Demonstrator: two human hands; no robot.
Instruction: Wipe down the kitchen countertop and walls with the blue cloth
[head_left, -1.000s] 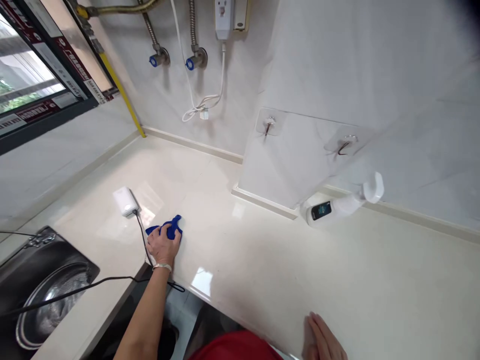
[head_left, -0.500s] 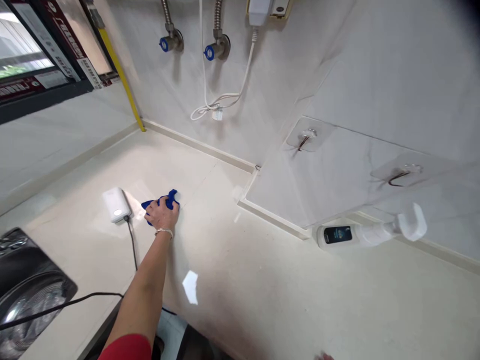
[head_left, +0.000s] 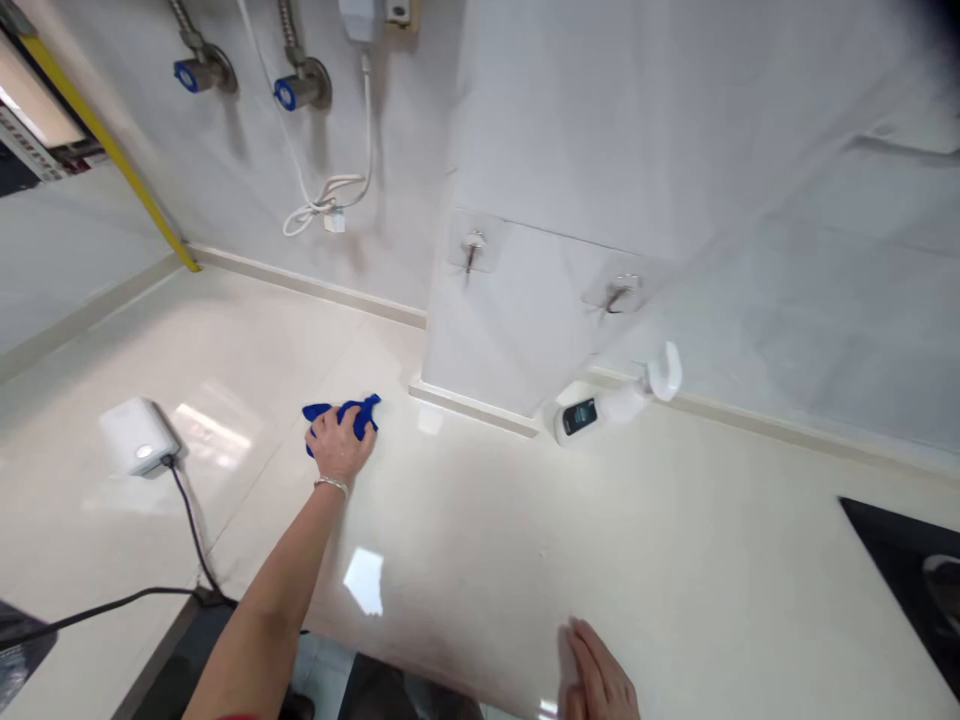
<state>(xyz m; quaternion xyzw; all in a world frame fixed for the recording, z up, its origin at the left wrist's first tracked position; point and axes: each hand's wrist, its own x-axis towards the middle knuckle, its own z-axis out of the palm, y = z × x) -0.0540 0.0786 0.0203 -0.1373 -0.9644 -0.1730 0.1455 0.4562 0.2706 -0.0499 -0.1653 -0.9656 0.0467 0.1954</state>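
My left hand (head_left: 341,447) presses a crumpled blue cloth (head_left: 365,412) flat against the cream countertop (head_left: 465,530), its fingers curled over the fabric. A bracelet circles that wrist. My right hand (head_left: 600,675) is at the bottom edge of the view, near the counter's front. Its visible fingers are stretched out and hold nothing; the rest of it is cut off. Left of the cloth lies a white box-shaped device (head_left: 139,435) with a black cable (head_left: 191,525) plugged into it.
A white spray bottle (head_left: 619,403) with a dark label lies or leans by the back wall. Clear hooks (head_left: 472,250) are on the jutting wall. A black cooktop-like panel (head_left: 911,575) is at right. Valves (head_left: 300,90), a looped white cord (head_left: 330,195) and a yellow pipe (head_left: 112,150) line the back.
My left hand has slid the blue cloth rightward over the counter, away from the white device. The view has turned right, and more of my right hand shows.
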